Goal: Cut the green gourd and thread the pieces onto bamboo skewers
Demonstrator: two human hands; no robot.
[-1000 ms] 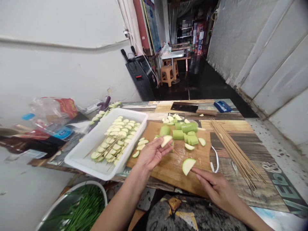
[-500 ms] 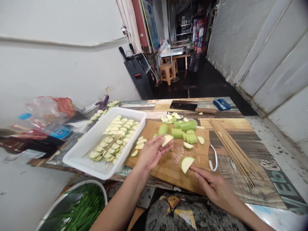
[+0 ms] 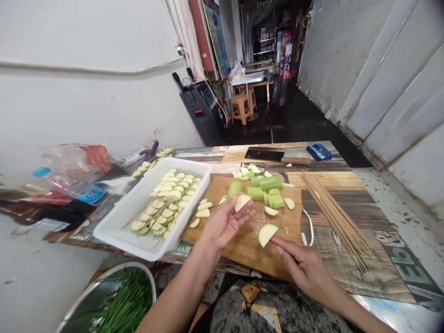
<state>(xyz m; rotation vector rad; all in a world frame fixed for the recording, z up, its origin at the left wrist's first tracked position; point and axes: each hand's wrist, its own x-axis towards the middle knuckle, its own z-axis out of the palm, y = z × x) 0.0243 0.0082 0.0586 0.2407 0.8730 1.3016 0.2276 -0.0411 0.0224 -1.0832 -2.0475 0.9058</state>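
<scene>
Both hands [image 3: 224, 223] [image 3: 307, 264] with pale slices [image 3: 268, 235]

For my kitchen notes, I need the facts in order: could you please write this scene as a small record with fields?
Left hand: holds a pale slice at its fingertips
Right hand: pinches a thin stick, a half-round slice beside its fingertips
Cutting board: green chunks and loose slices
White tray: many slices, sticks among them
Right of board: loose skewers
Far part of table: cleaver, blue packet
Lower left: bowl of green stalks

Two hands [image 3: 224, 226], two raised slices [image 3: 268, 235], one cutting board [image 3: 244, 252], one cleaver [image 3: 264, 154]
</scene>
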